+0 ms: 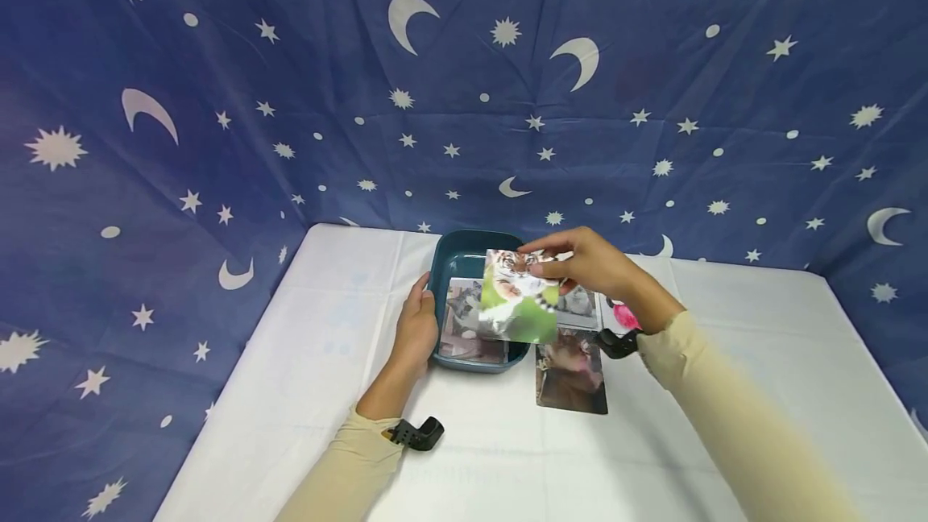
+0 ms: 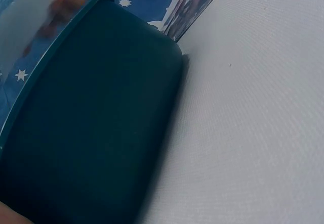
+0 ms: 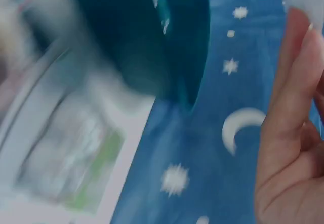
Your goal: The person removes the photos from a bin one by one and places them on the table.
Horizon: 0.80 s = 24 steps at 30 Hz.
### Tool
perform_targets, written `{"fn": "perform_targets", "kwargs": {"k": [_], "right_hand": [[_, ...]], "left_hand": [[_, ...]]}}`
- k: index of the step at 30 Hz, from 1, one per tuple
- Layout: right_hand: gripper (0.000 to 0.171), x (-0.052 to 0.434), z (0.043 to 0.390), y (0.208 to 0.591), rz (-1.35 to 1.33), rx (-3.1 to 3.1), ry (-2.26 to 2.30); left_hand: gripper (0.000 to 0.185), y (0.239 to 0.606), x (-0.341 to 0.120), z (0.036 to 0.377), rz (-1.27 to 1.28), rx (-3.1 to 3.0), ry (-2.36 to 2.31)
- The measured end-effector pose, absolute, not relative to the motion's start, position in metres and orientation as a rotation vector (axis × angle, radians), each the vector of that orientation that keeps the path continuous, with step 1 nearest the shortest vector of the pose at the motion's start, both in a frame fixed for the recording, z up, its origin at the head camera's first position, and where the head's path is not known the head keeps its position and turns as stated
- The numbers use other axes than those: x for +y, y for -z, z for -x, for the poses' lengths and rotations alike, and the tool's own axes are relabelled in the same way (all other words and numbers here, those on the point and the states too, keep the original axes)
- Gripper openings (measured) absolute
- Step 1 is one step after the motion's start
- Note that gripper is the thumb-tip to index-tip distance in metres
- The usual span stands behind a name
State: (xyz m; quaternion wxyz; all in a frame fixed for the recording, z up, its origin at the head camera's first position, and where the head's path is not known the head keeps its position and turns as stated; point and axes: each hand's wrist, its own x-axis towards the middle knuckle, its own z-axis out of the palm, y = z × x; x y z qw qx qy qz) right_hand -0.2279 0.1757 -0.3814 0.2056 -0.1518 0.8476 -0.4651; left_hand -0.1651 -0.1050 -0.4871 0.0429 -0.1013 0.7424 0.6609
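Pinches a tiger card [image 1: 511,312] with the right hand [image 1: 594,268], near its upper right corner, one fingertip over the picture and another at the top edge. Holds it aloft at the right side of a teal tray [image 1: 467,266], overlapping, in the head view, both the right wall and part of a grey cat card [image 1: 462,325] lying inside. Touches the left side of the tray with the left hand [image 1: 416,325]; cannot tell its fingers as curled or straight, with most of them hidden and only a sliver of skin in the corner of the left wrist view. Has three more cards on the white table [image 1: 478,457], to the right of the tray: a brown-toned card [image 1: 573,381] nearest the body, a pale cat card [image 1: 577,306] farther off, partly covered by the tiger card and the right hand, and a pink-patterned card [image 1: 625,316] partly behind the right wrist. Wears beige sleeves [image 1: 355,461] and a dark wrist camera [image 1: 426,435] on each arm. Faces a blue curtain [image 1: 464,127] printed with white moons and stars
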Motion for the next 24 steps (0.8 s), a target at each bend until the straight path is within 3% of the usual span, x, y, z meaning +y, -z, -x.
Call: {"fn": "perform_targets", "kwargs": {"k": [8, 13, 24], "right_hand": [[0.051, 0.279, 0.190, 0.410, 0.280, 2.404, 1.361], [0.053, 0.327, 0.167, 0.429, 0.211, 2.418, 1.308], [0.048, 0.360, 0.139, 0.469, 0.126, 2.533, 1.218]], "left_hand": [[0.050, 0.486, -0.106, 0.164, 0.339, 2.269, -2.010], [0.050, 0.486, -0.106, 0.164, 0.337, 2.261, -2.002], [0.050, 0.486, -0.103, 0.165, 0.343, 2.266, -1.993]]}}
